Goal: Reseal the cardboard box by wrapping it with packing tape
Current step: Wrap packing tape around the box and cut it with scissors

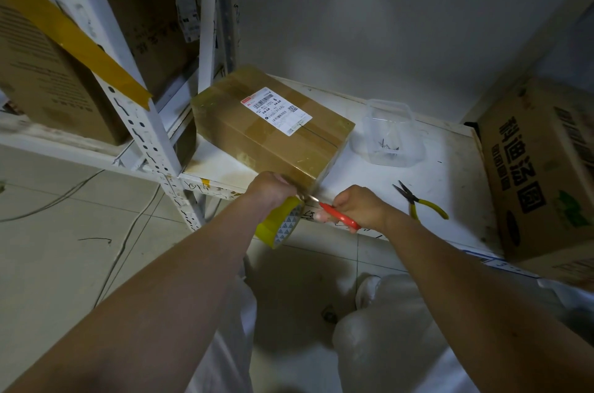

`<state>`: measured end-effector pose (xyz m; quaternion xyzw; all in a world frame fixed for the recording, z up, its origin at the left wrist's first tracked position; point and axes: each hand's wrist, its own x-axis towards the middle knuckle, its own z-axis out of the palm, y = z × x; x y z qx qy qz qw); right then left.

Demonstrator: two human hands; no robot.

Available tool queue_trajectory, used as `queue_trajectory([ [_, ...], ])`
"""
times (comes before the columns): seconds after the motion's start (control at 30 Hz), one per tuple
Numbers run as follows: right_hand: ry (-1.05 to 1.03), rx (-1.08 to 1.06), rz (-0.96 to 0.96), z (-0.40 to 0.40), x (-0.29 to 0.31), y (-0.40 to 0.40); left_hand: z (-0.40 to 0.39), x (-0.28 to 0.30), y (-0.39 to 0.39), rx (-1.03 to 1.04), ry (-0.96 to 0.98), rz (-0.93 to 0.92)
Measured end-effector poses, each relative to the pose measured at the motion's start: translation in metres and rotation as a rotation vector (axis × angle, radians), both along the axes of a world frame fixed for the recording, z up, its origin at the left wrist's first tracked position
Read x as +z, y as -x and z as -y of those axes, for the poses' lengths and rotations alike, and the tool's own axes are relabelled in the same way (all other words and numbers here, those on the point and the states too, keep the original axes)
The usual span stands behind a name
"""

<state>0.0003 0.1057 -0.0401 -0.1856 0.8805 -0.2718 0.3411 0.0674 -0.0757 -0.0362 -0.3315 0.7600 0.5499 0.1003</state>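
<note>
A white shipping label [276,110] is stuck on top of the taped cardboard box [273,135]; barcodes, a QR code and a bold "6" can be made out, while the small print is too fine to be read. Large Chinese characters, seemingly "科迪汤圆", are printed on the big carton [543,174] at the right, beside a barcode.
</note>
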Motion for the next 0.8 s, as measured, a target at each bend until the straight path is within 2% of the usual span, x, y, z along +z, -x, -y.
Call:
queue_trajectory([
  [0.1, -0.306, 0.205, -0.287, -0.002, -0.001, -0.003, 0.0, -0.001, -0.003, -0.015, 0.007, 0.018],
  [0.23, -0.463, 0.371, -0.494, -0.013, -0.008, -0.009, 0.004, -0.004, -0.01, 0.006, 0.044, 0.053],
  [0.37, -0.493, 0.354, -0.699, -0.035, -0.009, -0.013, 0.007, -0.004, -0.014, 0.022, 0.046, 0.068],
  [0.47, -0.541, 0.26, -0.821, -0.054, -0.009, -0.013, 0.007, -0.003, -0.015, 0.025, 0.033, 0.067],
  [0.53, -0.606, 0.191, -0.838, -0.059, -0.008, -0.01, 0.006, -0.003, -0.014, 0.027, 0.024, 0.063],
  [0.63, -0.69, -0.008, -0.752, -0.05, -0.008, -0.003, 0.004, -0.003, -0.014, 0.03, 0.008, 0.05],
  [0.8, -0.599, -0.205, -0.603, -0.016, -0.011, 0.011, 0.005, -0.002, -0.014, 0.052, -0.014, 0.042],
])
